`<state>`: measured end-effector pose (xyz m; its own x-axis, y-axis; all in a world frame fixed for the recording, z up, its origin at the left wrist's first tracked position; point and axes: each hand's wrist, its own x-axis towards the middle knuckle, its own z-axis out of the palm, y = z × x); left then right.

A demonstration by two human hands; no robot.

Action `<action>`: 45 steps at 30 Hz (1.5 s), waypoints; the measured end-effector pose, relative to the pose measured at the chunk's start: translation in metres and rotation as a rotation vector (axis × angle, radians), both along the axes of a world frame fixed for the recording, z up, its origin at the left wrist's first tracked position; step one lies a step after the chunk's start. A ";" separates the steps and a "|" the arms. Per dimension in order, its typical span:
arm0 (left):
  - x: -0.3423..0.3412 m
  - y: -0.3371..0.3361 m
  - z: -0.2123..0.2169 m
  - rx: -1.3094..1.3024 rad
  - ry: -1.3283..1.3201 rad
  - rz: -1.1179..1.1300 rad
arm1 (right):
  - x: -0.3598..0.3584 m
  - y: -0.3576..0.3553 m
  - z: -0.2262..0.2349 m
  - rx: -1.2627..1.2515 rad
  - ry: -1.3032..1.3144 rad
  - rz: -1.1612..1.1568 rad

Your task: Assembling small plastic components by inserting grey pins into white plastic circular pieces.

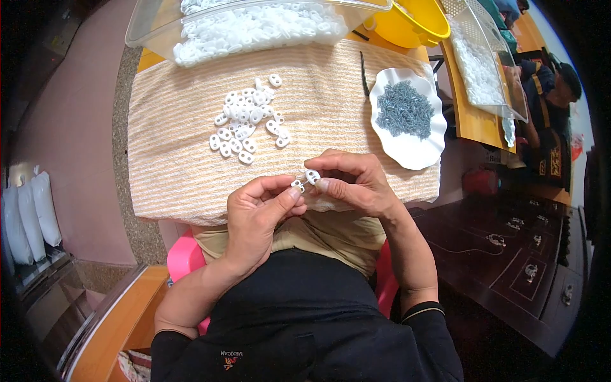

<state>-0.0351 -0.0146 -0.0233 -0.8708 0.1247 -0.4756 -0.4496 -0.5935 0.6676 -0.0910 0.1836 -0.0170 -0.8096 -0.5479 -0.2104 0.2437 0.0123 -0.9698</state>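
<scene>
My left hand [258,216] pinches a small white plastic ring piece [297,185] between thumb and forefinger. My right hand [353,181] holds a second white plastic piece [312,176] right beside it, the two pieces nearly touching over the near edge of a striped beige cloth [172,159]. A loose heap of the same white plastic pieces [247,121] lies on the cloth beyond my hands. To the right sits a white scalloped dish [414,149] filled with small grey metal parts [404,109].
A clear plastic tub [153,28] full of white pieces stands at the far edge, with a yellow bowl [417,25] and a white mesh basket [484,57] to its right. Dark tweezers [365,73] lie by the dish. A person sits at far right. A dark wooden cabinet [509,254] stands at my right.
</scene>
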 end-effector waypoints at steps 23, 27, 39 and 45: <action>0.000 0.001 0.001 -0.028 0.000 -0.007 | 0.001 -0.005 0.005 0.005 -0.010 -0.018; 0.000 0.001 0.002 -0.032 0.002 -0.010 | 0.001 -0.003 0.002 0.020 0.017 -0.003; 0.001 0.000 0.001 -0.040 0.008 -0.013 | 0.001 -0.001 0.000 -0.002 -0.007 -0.013; 0.002 0.000 -0.002 -0.035 0.029 -0.015 | 0.001 -0.001 -0.002 -0.017 0.002 -0.006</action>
<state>-0.0332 -0.0149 -0.0253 -0.8826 0.1218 -0.4541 -0.4382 -0.5631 0.7007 -0.0904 0.1830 -0.0186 -0.8134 -0.5465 -0.1995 0.2419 -0.0059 -0.9703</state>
